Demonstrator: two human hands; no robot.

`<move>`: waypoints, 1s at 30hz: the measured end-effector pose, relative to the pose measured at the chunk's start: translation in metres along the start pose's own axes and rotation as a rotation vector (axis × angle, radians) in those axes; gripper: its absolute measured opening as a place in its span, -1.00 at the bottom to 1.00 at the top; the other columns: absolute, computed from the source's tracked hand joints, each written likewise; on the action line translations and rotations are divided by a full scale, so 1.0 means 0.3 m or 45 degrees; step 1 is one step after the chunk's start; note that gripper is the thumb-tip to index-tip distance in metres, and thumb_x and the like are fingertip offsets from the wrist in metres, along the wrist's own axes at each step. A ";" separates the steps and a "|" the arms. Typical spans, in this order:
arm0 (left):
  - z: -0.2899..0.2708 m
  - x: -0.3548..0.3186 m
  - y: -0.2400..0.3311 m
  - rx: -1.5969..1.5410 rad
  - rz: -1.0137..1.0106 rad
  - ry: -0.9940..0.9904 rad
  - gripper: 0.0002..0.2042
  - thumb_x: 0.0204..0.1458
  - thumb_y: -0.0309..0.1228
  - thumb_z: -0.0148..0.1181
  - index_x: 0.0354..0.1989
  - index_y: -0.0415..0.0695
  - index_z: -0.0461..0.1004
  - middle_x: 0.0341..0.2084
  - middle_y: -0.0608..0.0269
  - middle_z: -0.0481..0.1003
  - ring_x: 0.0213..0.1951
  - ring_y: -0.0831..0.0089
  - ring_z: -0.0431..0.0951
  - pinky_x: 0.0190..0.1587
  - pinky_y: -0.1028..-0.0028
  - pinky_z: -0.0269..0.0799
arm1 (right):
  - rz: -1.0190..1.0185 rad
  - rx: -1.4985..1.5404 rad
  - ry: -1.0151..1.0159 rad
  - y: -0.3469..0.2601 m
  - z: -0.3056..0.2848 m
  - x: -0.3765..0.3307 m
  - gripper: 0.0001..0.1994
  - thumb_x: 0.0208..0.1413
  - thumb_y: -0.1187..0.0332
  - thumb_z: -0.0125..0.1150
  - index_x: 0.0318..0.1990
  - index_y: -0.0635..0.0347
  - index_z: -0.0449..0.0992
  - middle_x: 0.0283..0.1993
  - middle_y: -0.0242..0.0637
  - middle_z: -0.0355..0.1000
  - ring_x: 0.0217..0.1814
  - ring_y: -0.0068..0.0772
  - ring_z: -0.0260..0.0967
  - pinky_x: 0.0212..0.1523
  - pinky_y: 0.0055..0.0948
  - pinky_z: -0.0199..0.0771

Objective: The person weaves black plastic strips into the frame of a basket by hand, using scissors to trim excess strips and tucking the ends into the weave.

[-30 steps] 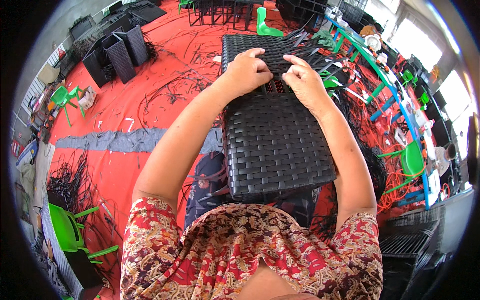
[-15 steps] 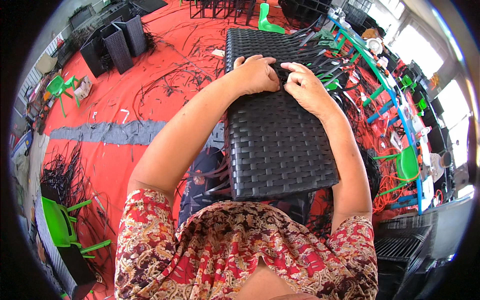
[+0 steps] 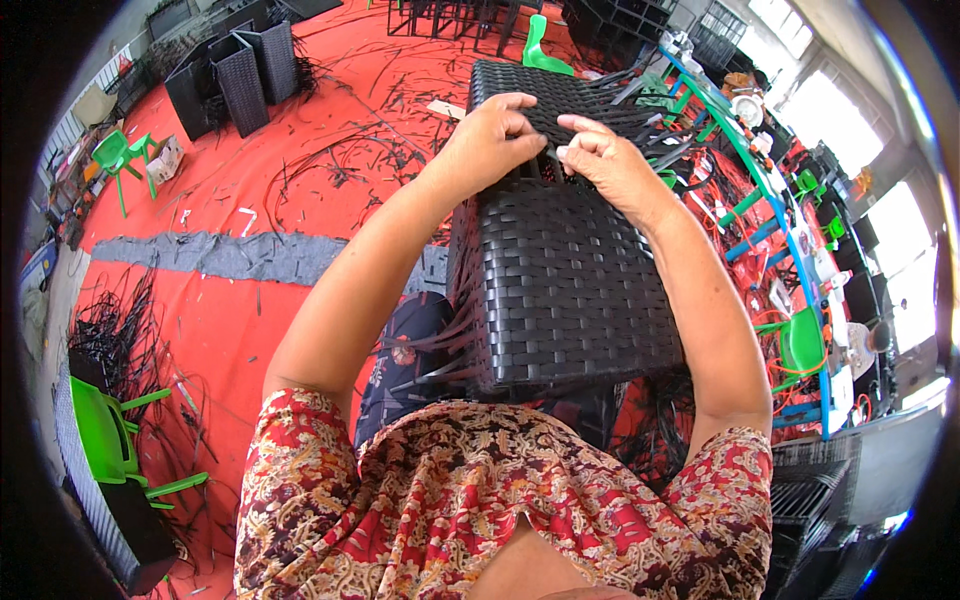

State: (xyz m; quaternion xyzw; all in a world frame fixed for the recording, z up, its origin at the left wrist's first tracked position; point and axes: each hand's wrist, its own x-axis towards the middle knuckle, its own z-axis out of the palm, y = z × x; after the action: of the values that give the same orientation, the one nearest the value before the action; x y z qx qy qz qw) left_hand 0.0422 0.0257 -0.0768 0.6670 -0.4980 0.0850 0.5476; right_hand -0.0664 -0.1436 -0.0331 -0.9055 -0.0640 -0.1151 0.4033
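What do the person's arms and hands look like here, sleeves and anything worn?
Both forearms are bare below short sleeves of a red floral-patterned top. The left hand and right hand are bare: no gloves or watch; rings cannot be made out.

Red floor [image 3: 300,330], grey strip [image 3: 230,255], black strands [image 3: 340,165], green chair [image 3: 115,440]

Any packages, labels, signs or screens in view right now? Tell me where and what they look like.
Small box: on the red floor at far left, beside a green chair; whitish, roughly square, too small for detail.
Flat pale piece: on the floor left of the woven panel; maybe card.
No signs or screens visible.
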 end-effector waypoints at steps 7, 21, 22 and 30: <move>-0.010 -0.036 0.046 0.840 -0.034 -0.279 -0.82 -0.09 -0.18 0.11 -0.41 0.11 0.61 0.23 0.20 0.13 0.28 0.15 0.03 0.20 -0.09 -0.12 | 0.142 -0.005 -0.012 -0.008 0.030 -0.014 -0.76 -0.04 0.34 0.17 -0.61 0.32 0.42 0.18 -0.01 0.23 0.02 -0.35 0.30 0.01 -0.47 0.23; 0.028 -0.013 -0.027 -0.309 -0.261 -0.152 -0.88 -0.15 -0.40 0.20 -0.58 -0.19 0.55 -0.08 0.02 0.39 0.23 0.25 0.08 0.25 0.31 -0.12 | -0.072 -0.200 0.191 0.024 0.049 -0.011 -0.81 0.05 0.32 0.15 -0.46 0.26 0.39 -0.13 -0.11 0.39 -0.08 -0.30 0.34 -0.07 -0.40 0.29; 0.025 -0.013 -0.043 -0.377 -0.276 -0.161 -0.91 -0.17 -0.45 0.21 -0.57 -0.22 0.53 -0.04 0.03 0.36 0.20 0.31 0.09 0.17 0.37 -0.01 | 0.033 -0.066 0.211 0.015 0.042 -0.003 -0.81 0.04 0.32 0.15 -0.45 0.27 0.39 -0.21 -0.16 0.41 -0.16 -0.36 0.36 -0.12 -0.43 0.32; 0.055 -0.078 -0.011 -0.760 -0.292 0.357 -0.95 -0.10 -0.50 0.17 -0.51 -0.20 0.51 0.05 0.11 0.23 0.17 0.36 0.13 0.16 0.41 0.03 | -0.070 -0.549 0.026 0.023 0.023 0.044 -0.82 -0.02 0.46 0.02 -0.28 0.23 0.53 -0.29 -0.30 0.42 -0.24 -0.50 0.34 -0.16 -0.52 0.32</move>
State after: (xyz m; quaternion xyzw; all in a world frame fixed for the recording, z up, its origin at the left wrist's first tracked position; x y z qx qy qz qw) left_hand 0.0261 0.0253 -0.1007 0.5110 -0.3427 -0.0358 0.7875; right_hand -0.0513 -0.1427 -0.0389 -0.9675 -0.0586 -0.1462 0.1976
